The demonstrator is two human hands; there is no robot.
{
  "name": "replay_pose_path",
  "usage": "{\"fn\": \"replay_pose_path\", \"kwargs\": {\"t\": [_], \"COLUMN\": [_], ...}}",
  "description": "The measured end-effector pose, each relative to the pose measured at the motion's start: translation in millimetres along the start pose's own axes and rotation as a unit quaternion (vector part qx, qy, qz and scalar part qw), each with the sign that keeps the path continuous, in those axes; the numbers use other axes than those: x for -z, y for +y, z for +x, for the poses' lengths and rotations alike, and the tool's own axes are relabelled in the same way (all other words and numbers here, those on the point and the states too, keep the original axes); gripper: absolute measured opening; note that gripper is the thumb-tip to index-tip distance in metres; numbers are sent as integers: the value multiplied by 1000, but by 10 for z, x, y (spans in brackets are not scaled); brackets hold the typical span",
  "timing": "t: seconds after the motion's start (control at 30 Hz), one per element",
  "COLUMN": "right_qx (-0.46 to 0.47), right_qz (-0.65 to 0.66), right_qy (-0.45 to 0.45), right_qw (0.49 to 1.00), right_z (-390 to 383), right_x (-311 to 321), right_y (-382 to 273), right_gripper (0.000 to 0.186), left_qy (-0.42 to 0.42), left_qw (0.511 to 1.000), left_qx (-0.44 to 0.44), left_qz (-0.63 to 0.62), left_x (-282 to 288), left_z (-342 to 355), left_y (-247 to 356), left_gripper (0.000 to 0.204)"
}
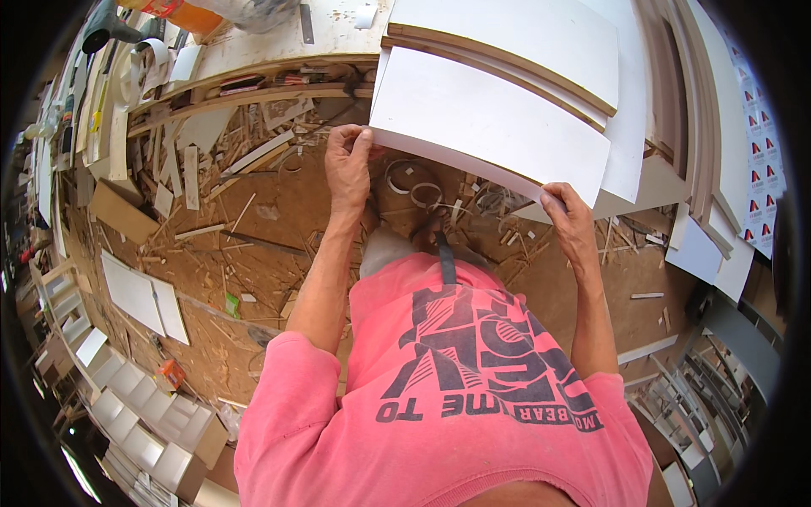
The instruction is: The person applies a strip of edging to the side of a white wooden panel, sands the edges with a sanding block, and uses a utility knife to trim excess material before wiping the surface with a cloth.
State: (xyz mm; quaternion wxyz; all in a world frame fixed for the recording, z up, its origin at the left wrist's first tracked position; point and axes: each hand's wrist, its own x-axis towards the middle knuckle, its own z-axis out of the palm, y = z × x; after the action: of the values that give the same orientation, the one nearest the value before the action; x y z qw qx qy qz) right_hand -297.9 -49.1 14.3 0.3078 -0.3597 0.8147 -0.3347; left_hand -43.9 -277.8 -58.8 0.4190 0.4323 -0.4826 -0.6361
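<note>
A white board (494,114) lies across the work surface in front of me, its pale near edge facing my body. My left hand (349,167) is closed at the board's near left corner, thumb against the edge and the other fingers curled. At the near right corner, my right hand (572,226) grips the edge with its thumb on the near side; its fingertips are partly hidden. Behind this board lie more white boards (524,34) with brown raw edges, stacked and overlapping.
Wood offcuts (193,177) and scraps litter the brown floor below the bench (253,63). Tall panels (676,93) lean along the right. A metal ruler (306,24) and an orange bottle (196,19) sit on the bench. White drawer-like boxes (144,414) stand at lower left.
</note>
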Motion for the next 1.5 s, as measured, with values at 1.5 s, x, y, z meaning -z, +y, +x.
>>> {"fn": "replay_pose_path", "kwargs": {"t": [1.5], "right_qx": [82], "right_qz": [-114], "right_qy": [106], "right_qw": [984], "right_z": [17], "right_x": [-90], "right_y": [30], "right_gripper": [17], "left_qy": [-251], "left_qw": [786], "left_qx": [-313], "left_qz": [471], "left_x": [-777], "left_z": [-137], "left_y": [369], "left_gripper": [49]}}
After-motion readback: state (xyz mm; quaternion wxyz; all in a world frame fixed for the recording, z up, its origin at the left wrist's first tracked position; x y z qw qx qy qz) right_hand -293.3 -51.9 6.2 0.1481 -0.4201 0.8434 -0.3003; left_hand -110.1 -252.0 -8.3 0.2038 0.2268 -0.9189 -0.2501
